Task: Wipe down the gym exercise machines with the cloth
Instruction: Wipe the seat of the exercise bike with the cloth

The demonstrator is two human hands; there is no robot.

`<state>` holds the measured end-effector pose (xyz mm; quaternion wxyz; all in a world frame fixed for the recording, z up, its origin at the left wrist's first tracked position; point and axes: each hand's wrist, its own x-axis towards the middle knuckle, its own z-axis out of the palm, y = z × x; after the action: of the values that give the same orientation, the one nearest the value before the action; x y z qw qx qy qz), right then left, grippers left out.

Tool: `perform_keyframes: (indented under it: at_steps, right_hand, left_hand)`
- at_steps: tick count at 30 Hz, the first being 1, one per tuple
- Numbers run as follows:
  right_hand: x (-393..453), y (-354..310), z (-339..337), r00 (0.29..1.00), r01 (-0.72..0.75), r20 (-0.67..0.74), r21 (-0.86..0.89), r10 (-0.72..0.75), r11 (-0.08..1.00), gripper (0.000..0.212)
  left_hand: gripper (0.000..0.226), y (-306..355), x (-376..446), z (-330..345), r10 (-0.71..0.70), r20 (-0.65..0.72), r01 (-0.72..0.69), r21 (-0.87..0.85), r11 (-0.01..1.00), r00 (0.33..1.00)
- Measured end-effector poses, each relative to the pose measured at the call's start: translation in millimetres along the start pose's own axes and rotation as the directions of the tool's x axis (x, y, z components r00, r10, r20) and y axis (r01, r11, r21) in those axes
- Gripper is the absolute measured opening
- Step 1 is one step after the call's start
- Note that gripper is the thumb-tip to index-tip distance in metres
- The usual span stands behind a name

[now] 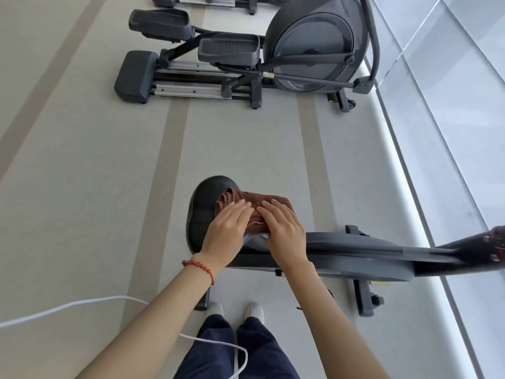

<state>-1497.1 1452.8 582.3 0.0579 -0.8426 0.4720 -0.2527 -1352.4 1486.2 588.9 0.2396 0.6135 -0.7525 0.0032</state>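
Note:
A brown cloth (255, 199) lies folded across the black saddle (203, 209) of an exercise bike (355, 255) just in front of me. My left hand (228, 231) presses flat on the cloth's left part, fingers together, a red bead bracelet at the wrist. Beside it, my right hand (284, 228) rests flat on the cloth's right part. Both palms cover the near half of the cloth; only its far edge shows.
A grey elliptical trainer (246, 56) stands further ahead, with another machine (207, 1) beyond it. A white cable (82, 305) runs over the floor at the lower left. A window wall (451, 105) lines the right side. My feet (237, 310) stand beside the bike's base.

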Motion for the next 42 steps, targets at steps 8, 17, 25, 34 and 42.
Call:
perform_keyframes:
  at_steps: [8, 17, 25, 34, 42]
  right_hand:
    - [-17.0, 26.8, -26.0, 0.991, -0.137, 0.001, 0.006, 0.137, 0.991, 0.051]
    - [-33.1, 32.0, -25.0, 0.984, -0.174, -0.034, 0.003, 0.174, 0.985, 0.053]
    - [-32.3, 20.7, -18.2, 0.983, -0.174, -0.059, 0.007, 0.174, 0.985, 0.057]
    - [-26.5, -2.2, -13.4, 0.991, -0.113, -0.069, -0.036, 0.111, 0.993, 0.056]
    - [-17.8, -29.4, 2.1, 0.998, -0.047, -0.036, -0.028, 0.046, 0.999, 0.046]
  left_hand:
    - [0.048, 37.5, 18.2, 17.0, 0.03, 0.045, -0.029, -0.031, 0.999, 0.999]
    - [0.037, 42.2, 14.7, 20.0, 0.134, 0.037, -0.133, -0.026, 0.991, 0.99]
    - [0.038, 32.1, 10.2, 14.1, 0.178, 0.013, -0.178, 0.006, 0.984, 0.984]
    - [0.037, 11.6, -3.8, 3.6, 0.186, 0.008, -0.186, 0.026, 0.982, 0.983]
    - [0.019, -15.8, -17.9, -10.0, 0.198, -0.04, -0.195, 0.076, 0.978, 0.979]
